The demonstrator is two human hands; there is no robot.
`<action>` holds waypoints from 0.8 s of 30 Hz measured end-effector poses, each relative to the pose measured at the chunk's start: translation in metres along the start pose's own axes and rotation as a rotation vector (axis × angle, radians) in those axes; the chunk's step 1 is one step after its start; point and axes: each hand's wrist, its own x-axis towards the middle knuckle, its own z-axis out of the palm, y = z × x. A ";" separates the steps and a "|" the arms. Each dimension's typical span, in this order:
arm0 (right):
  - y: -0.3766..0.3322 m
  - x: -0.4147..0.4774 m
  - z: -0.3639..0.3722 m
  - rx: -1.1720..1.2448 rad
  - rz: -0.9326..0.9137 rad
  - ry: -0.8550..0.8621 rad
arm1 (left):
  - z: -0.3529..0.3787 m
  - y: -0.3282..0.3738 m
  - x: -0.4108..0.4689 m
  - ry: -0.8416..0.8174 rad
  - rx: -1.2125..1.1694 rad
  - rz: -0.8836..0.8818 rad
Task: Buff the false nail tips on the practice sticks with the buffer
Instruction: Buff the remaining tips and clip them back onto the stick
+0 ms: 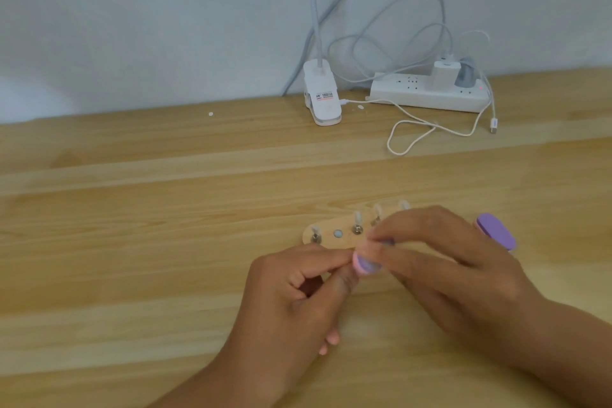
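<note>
A small wooden practice holder (331, 235) lies on the table with several clear nail tips (358, 218) standing on metal screws. My right hand (440, 262) covers its right part and pinches a small purple and pink buffer (366, 264) near the holder's front edge. My left hand (298, 295) meets it from the left, thumb and forefinger touching the buffer's end. What sits between the fingers under the buffer is hidden and blurred. A second purple buffer block (495, 230) lies just behind my right hand.
A wooden table (165, 242) runs to a pale wall. At the back stand a white clip lamp base (323, 96), a white power strip (430, 93) with chargers, and loose white cables (417, 132) with a free plug end.
</note>
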 end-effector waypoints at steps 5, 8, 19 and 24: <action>-0.005 -0.005 0.005 0.039 -0.007 0.001 | 0.000 0.001 0.000 -0.052 0.005 0.008; 0.001 -0.002 0.000 0.011 0.025 0.013 | -0.001 -0.001 0.001 -0.036 0.002 -0.011; -0.006 -0.005 0.002 0.045 -0.017 0.046 | -0.003 0.001 0.000 -0.082 -0.086 -0.041; 0.000 -0.003 -0.003 0.023 0.022 0.040 | -0.005 0.001 0.002 -0.106 -0.143 -0.099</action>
